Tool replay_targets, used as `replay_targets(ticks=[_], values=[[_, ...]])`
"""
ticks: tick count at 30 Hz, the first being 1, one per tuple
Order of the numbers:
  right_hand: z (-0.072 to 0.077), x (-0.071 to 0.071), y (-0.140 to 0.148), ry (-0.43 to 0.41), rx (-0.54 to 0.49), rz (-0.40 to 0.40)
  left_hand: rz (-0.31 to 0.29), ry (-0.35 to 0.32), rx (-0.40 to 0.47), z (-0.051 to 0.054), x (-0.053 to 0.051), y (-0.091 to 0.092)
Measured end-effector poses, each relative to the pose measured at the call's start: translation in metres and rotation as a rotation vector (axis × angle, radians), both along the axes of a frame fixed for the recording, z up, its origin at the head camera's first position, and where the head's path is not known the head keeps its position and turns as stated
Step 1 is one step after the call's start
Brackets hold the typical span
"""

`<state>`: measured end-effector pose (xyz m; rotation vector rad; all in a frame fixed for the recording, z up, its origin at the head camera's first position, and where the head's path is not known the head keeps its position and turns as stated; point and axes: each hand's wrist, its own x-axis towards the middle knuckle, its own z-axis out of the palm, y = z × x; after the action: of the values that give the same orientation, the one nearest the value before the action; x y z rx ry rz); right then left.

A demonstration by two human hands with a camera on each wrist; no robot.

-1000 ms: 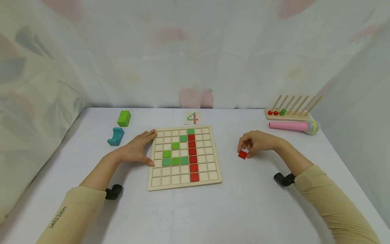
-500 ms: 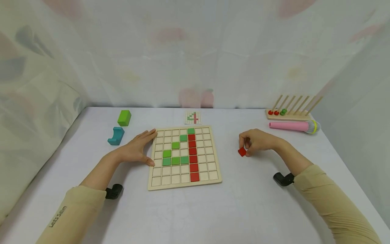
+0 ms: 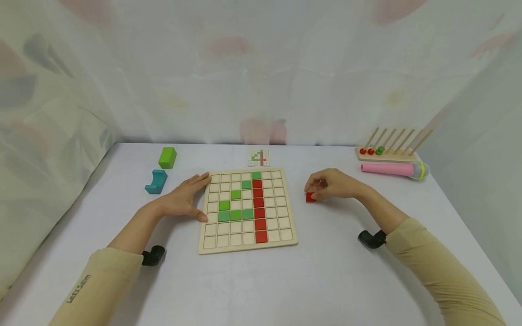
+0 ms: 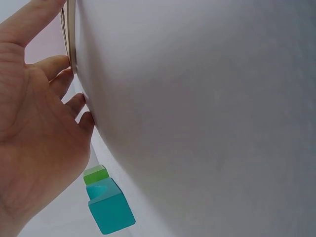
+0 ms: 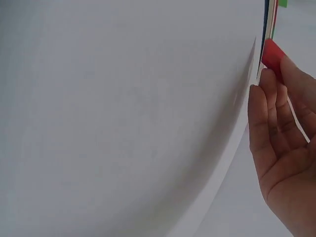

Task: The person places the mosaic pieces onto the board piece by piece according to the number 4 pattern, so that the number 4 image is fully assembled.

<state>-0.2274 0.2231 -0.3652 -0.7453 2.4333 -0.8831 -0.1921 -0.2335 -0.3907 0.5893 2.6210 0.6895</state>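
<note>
A wooden grid board [image 3: 207, 242] lies mid-table, with green tiles in a slanting line and a row, and a column of red tiles [image 3: 259, 213] below a green one. My left hand [image 3: 181, 198] rests at the board's left edge, thumb and fingers spread along it; the left wrist view shows the fingertips touching that edge. To the right of the board, my right hand [image 3: 335, 184] pinches a red square tile [image 3: 310, 197] between thumb and fingers. In the right wrist view the tile [image 5: 272, 55] is partly covered by the thumb.
Behind the board lies a small pattern card [image 3: 258, 158]. At back left are a green block [image 3: 167, 157] and a teal curved block [image 3: 157, 182]. At back right stand a peg rack [image 3: 387, 156] with red and green beads and a pink toy microphone [image 3: 387, 169].
My right hand has lifted the red tile from the table and carried it left, towards the board. My left hand has stayed on the board's edge.
</note>
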Motion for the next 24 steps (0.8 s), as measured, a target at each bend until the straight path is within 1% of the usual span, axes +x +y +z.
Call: replay_targets(ticks=[5, 12, 18, 24], values=[[-0.001, 0.005, -0.018, 0.012, -0.045, -0.009, 0.002, 0.0, -0.002, 0.0, 0.0, 0.001], [-0.001, 0.016, -0.047, -0.024, -0.121, -0.007, 0.006, 0.006, -0.008, 0.0, 0.0, 0.002], [-0.002, 0.023, -0.067, -0.003, -0.137, -0.017, 0.005, 0.012, -0.007, 0.001, 0.001, 0.003], [-0.003, 0.029, -0.084, 0.006, -0.118, 0.007, 0.002, 0.014, 0.0, 0.001, 0.002, 0.002]])
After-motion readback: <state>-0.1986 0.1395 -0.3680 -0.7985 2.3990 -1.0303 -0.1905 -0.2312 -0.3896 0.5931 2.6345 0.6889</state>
